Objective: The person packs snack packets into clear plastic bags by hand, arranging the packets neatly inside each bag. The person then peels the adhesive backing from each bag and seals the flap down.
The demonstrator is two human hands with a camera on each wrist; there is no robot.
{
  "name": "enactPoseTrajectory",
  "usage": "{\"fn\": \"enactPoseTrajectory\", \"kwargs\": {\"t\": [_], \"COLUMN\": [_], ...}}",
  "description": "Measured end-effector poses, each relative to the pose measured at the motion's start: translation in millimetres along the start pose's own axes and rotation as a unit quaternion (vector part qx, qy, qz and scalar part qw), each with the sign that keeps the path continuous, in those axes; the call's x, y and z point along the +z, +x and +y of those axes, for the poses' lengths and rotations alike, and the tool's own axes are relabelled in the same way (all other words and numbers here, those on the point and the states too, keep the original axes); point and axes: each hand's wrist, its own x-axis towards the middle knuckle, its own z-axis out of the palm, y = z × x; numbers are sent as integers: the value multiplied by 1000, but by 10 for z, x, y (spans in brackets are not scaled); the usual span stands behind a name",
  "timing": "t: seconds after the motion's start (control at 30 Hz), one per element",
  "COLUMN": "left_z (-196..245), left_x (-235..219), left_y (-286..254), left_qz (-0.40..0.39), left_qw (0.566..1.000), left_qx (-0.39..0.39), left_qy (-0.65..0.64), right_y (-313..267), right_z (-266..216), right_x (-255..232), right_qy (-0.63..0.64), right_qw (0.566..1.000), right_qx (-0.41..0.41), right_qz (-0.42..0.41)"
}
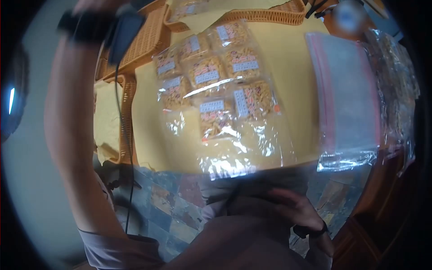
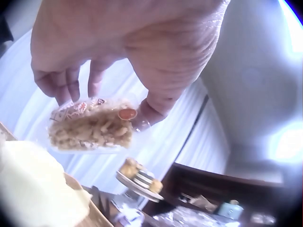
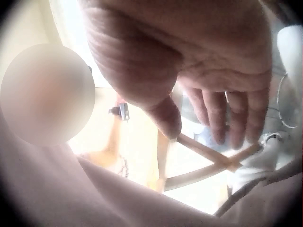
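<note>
My left hand (image 2: pixel 128 42) pinches a clear-wrapped snack packet (image 2: pixel 92 127) between thumb and fingers, lifted high. Crumbly golden pieces, red print and an orange sticker show through its wrapper. In the head view that raised hand (image 1: pixel 101 5) is mostly cut off at the top left. Several similar snack packets (image 1: pixel 207 74) with white labels lie in rows on the yellow tabletop (image 1: pixel 294 103), under a shiny large clear bag (image 1: pixel 265 144). Low before my body, my right hand (image 1: pixel 297 209) hangs with relaxed fingers, holding nothing; the right wrist view shows its loose fingers (image 3: pixel 239 113).
Wicker baskets (image 1: pixel 130 112) lined with yellow cloth stand along the left and back. A stack of clear bags with pink edges (image 1: pixel 346 94) lies at the right, beside more crinkled plastic (image 1: pixel 396 85). A cable (image 1: pixel 119 99) runs down from the left wrist device.
</note>
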Motion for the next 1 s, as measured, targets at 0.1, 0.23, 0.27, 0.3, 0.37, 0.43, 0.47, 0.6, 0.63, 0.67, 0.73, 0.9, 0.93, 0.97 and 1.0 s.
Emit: {"fn": "enactPoseTrajectory", "kwargs": {"t": [0.1,0.23,0.27,0.3,0.37,0.43,0.47,0.6,0.63,0.67,0.73,0.9,0.93,0.97,1.0], "left_z": [103,430,464,572,558,463,424,334,309,305,302,186,170,163,156], "left_x": [34,218,344,458,774,997,1080,1344,1396,1426,1429,1491,1522,1557,1577], "left_y": [-1175,-2326,-2594,-2823,-3206,-3386,-3438,-3496,-3507,-3507,-3433,-3111,-3073,-3046,-3026], "left_qz": [-15,-207,-225,-249,-209,-195,-187,-143,-149,-156,-128,-38,-34,-23,-13], "left_qw": [1000,972,963,952,934,919,901,899,903,906,913,900,900,877,852], "left_qx": [3,79,117,118,200,230,259,266,264,263,258,237,235,243,250], "left_qy": [20,78,97,135,211,254,294,316,305,294,290,363,364,413,460], "right_y": [81,243,276,305,379,474,497,486,498,504,491,492,492,495,507], "right_z": [-129,-483,-565,-643,-775,-873,-916,-1056,-1064,-1076,-1136,-1295,-1332,-1351,-1353], "right_x": [142,425,477,519,558,568,568,594,585,575,565,603,636,652,648], "right_qy": [-3,133,130,170,201,184,179,167,161,156,153,164,164,165,164], "right_qw": [995,965,966,964,961,965,965,968,965,962,961,956,955,954,955], "right_qx": [-61,-173,-174,-166,-160,-181,-184,-189,-206,-224,-230,-240,-245,-248,-247], "right_qz": [-81,-144,-142,-120,-100,-45,-47,-19,-16,-12,-11,-26,-17,-9,-10]}}
